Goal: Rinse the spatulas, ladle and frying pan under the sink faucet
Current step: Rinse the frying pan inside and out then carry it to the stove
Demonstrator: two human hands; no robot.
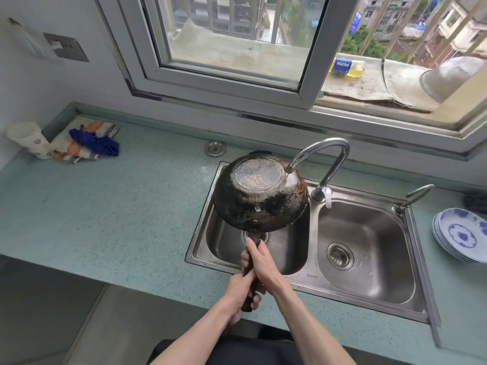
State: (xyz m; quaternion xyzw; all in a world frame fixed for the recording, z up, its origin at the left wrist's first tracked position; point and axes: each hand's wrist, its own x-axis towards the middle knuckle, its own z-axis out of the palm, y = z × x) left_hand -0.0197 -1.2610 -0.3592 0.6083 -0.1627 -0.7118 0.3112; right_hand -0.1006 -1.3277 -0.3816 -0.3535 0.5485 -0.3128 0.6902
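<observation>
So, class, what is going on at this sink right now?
A person holds a frying pan upside down over the left basin of the double sink, both hands on its handle: the right hand nearer the pan, the left hand at the handle's end. Water runs from the faucet onto the pan's blackened underside. A stack of blue and white plates sits on the counter to the right.
</observation>
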